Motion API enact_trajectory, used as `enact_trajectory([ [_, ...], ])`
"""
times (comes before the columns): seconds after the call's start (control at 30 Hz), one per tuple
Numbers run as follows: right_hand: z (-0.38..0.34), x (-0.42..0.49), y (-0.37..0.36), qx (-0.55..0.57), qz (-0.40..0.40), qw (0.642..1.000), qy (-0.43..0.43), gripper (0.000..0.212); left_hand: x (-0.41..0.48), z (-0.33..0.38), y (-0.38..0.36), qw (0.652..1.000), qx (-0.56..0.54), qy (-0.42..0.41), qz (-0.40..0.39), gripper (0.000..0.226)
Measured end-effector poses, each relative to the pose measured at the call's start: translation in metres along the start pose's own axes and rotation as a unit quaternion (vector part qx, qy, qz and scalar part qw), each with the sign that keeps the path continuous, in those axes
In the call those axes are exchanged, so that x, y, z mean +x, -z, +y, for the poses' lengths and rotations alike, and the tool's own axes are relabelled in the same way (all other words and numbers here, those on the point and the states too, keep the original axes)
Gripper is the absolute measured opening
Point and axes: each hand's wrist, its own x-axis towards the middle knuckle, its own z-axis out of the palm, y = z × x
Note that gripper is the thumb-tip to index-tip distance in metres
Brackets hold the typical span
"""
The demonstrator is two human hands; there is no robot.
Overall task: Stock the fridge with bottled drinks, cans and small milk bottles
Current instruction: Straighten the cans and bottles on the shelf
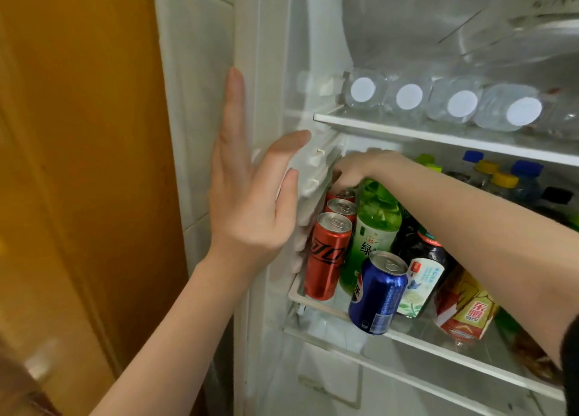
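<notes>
My left hand [250, 190] is flat with straight fingers against the fridge's left wall [269, 71], holding nothing. My right hand [354, 173] reaches deep into the middle shelf [438, 343] and its curled fingers close over the top of the rearmost red can [343, 194]. Two more red cans [327, 256] stand in a row in front of it. A green tea bottle [372, 227] stands beside them. A blue can [377, 293] stands at the shelf's front edge. Clear water bottles [407, 97] with white caps lie on the shelf above.
A dark bottle with a white label [419, 277] and a yellow-red bottle [463, 312] stand under my right forearm. Bottles with blue, yellow and green caps [501, 177] fill the shelf's back right. An orange wall [78, 133] lies left of the fridge.
</notes>
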Motion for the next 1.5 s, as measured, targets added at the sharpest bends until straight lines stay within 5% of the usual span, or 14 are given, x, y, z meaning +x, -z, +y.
enact_trajectory([
  [0.27, 0.001, 0.019, 0.004, 0.063, -0.075, 0.995, 0.018, 0.046, -0.002, 0.002, -0.001, 1.0, 0.018, 0.01, 0.0, 0.017],
  [0.4, 0.008, 0.025, 0.006, 0.089, -0.086, 0.992, 0.015, 0.053, -0.029, 0.01, -0.022, 0.98, 0.192, -0.028, 0.047, 0.019],
  [0.5, 0.015, 0.031, 0.007, 0.087, -0.092, 0.992, 0.01, 0.054, -0.065, 0.026, -0.042, 0.967, 0.244, -0.076, -0.007, 0.034],
  [0.63, 0.025, 0.039, 0.012, 0.091, -0.065, 0.994, 0.0, 0.046, -0.088, 0.038, -0.06, 0.975, 0.198, -0.048, -0.083, 0.05],
  [0.93, 0.039, 0.049, 0.013, 0.118, -0.014, 0.993, 0.026, 0.03, -0.073, 0.027, -0.09, 0.957, 0.094, 0.083, -0.261, 0.043],
  [1.5, 0.046, 0.096, 0.003, 0.082, -0.059, 0.995, 0.023, 0.019, -0.09, 0.013, -0.105, 0.972, 0.063, 0.059, -0.219, 0.034],
])
